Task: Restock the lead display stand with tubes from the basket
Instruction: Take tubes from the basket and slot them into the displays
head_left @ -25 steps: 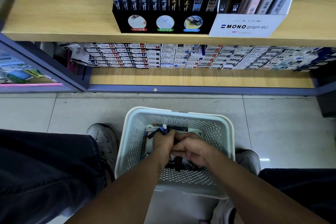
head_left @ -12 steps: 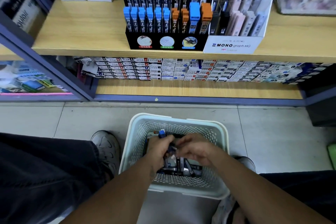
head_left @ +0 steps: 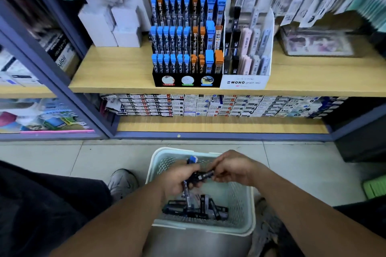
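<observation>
A pale perforated basket [head_left: 243,210] stands on the floor between my feet, with several dark lead tubes [head_left: 196,206] lying in its bottom. Above it my left hand [head_left: 177,179] grips a bunch of tubes, one with a blue cap [head_left: 192,159] sticking up. My right hand [head_left: 231,168] pinches the end of a dark tube [head_left: 203,175] beside the left hand's bunch. The black lead display stand [head_left: 187,80] sits on the wooden shelf, its three tiers filled with blue- and orange-capped tubes.
A white MONO graph box [head_left: 243,82] adjoins the stand on the right. White cartons [head_left: 108,25] sit to its left. Stacked small boxes [head_left: 208,105] fill the lower shelf. A grey shoe [head_left: 123,181] rests left of the basket. Something green [head_left: 375,189] lies at the right edge.
Both hands have lifted out of the basket with tubes, and my head has tilted up, bringing the whole display stand into sight.
</observation>
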`<action>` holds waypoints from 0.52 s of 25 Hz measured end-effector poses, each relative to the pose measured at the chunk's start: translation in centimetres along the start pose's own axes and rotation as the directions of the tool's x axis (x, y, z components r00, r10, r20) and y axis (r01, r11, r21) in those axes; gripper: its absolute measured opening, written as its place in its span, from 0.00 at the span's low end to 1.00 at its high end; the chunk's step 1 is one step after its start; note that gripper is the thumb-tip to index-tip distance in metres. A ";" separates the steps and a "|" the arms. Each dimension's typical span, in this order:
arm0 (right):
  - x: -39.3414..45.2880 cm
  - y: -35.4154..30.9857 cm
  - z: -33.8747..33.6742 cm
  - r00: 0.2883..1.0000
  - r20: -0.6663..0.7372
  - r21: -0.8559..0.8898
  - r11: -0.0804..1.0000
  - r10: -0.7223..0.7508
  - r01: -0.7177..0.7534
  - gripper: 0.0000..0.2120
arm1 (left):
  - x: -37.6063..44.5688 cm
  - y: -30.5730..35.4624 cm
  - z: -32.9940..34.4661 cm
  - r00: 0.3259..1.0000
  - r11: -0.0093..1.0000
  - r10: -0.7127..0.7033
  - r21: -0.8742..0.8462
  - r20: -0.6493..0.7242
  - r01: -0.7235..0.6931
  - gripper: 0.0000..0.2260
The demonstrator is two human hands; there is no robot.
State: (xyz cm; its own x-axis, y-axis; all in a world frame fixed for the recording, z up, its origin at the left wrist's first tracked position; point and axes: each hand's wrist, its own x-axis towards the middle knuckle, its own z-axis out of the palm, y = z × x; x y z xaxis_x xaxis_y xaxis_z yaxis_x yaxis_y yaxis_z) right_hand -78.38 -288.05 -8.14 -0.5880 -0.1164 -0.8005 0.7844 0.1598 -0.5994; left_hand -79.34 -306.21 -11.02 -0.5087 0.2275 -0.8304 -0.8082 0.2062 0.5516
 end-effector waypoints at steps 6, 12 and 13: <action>-6.3 -6.3 -3.2 0.982 0.016 -0.027 0.981 -0.191 0.191 0.09 | -5.7 6.7 0.0 0.979 0.980 0.128 0.129 0.156 -0.149 0.03; -12.8 -12.2 -4.7 0.861 -0.093 0.205 0.837 -0.500 0.507 0.10 | -11.9 15.9 -0.2 0.906 0.931 0.363 -0.037 0.215 -0.364 0.04; -13.4 -13.1 -4.8 0.843 -0.098 0.210 0.817 -0.529 0.538 0.10 | -13.0 17.6 -0.1 0.890 0.917 0.398 -0.063 0.223 -0.394 0.05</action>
State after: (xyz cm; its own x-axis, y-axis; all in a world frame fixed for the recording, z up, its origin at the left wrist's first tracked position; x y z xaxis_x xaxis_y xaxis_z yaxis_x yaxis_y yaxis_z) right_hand -81.75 -283.92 10.44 -0.9301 -0.0864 -0.3570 0.3661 -0.1383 -0.9203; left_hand -86.96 -305.62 9.42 -0.7083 0.4968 -0.5015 -0.5591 0.0390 0.8282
